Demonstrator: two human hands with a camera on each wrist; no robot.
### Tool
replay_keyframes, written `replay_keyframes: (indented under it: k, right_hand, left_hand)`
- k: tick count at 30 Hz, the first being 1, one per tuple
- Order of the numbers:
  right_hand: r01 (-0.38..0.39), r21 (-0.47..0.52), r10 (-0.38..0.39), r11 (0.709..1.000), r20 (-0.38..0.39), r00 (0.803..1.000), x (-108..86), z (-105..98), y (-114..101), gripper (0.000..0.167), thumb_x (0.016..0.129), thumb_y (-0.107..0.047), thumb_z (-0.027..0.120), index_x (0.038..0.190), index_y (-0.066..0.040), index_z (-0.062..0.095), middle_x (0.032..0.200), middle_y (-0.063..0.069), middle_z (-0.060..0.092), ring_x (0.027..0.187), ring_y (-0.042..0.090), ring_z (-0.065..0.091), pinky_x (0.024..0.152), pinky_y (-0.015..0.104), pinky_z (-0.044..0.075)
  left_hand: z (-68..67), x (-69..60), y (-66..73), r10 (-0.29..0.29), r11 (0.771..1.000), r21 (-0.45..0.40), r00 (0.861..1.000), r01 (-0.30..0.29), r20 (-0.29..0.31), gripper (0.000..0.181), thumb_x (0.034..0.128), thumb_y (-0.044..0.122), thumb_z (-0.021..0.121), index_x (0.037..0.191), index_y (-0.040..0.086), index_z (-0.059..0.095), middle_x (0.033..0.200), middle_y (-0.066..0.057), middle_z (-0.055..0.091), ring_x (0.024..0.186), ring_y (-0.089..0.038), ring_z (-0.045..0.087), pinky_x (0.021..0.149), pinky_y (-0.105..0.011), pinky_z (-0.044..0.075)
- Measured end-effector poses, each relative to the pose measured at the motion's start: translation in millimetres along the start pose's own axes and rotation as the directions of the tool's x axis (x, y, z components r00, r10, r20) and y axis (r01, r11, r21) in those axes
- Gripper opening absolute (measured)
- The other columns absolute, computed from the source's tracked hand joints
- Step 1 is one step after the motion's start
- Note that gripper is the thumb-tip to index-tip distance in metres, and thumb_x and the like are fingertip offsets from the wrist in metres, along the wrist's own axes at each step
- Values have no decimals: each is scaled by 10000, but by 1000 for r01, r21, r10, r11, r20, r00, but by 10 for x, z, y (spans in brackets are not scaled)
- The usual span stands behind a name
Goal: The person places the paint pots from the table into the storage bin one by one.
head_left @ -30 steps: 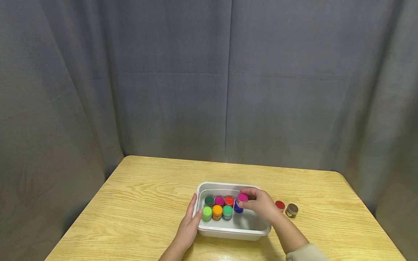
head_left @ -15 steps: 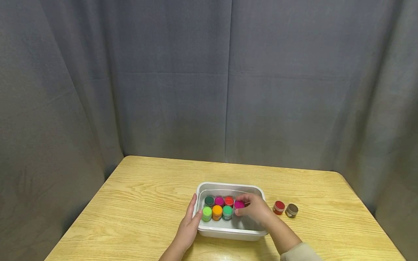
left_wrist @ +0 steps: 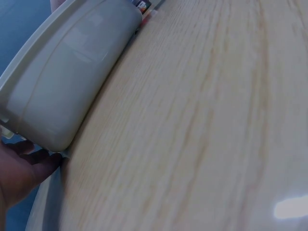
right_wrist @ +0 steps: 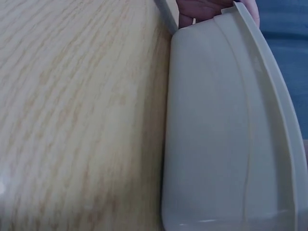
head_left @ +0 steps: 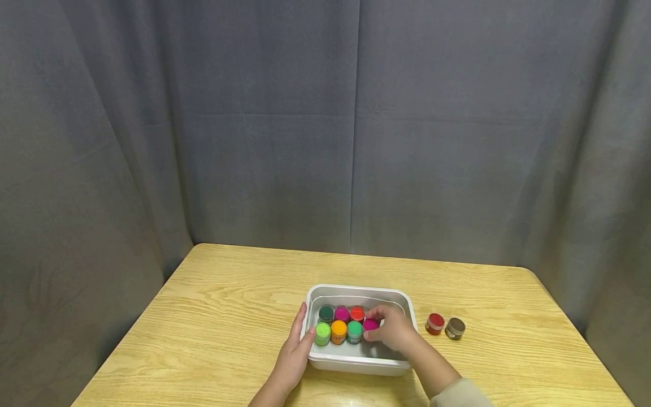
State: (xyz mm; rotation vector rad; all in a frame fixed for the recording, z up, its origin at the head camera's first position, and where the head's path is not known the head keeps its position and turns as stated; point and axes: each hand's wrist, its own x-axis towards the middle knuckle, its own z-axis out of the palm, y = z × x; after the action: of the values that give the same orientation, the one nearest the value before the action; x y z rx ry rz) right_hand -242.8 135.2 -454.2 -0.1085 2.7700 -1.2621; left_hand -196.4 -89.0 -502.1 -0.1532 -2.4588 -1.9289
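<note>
In the head view, a white plastic bin [head_left: 358, 366] stands on the wooden table. My left hand [head_left: 293, 356] holds its left end, thumb at the rim and fingers along the outside. Inside, my right hand [head_left: 394, 329] pinches a magenta-lidded paint jar [head_left: 370, 325] between thumb and fingers, right of a teal-lidded jar [head_left: 354, 332]. Also in the bin are jars with lime [head_left: 322, 333], orange [head_left: 338, 332], dark green [head_left: 326, 314], magenta [head_left: 342, 314] and red [head_left: 357, 313] lids. The left wrist view shows fingers [left_wrist: 41, 163] against the bin's outer wall.
Right of the bin, a dark red-lidded jar [head_left: 434, 323] and a brown-lidded jar [head_left: 455, 328] stand on the table [head_left: 244, 305]. Grey curtains [head_left: 269, 141] hang behind the table and at both sides.
My right hand has lowered the magenta-lidded jar into the bin and moved it slightly left and nearer. A blue jar seen earlier is now hidden. My left hand stays put.
</note>
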Motion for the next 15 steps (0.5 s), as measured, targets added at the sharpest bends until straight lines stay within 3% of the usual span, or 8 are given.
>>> replay_keyframes:
  k: [15]
  right_hand:
    - [-14,-35,15,999,9,1000,4,17,7,340,713,-29,828,1020,-27,679,997,102,641,889,208,550,822,377,463]
  left_hand:
    - [-3,6,-14,1,1000,4,1000,-1,1,585,1049,293,408,1581,215,178,1638,-156,174,1475,-484,157,1116,-750,148]
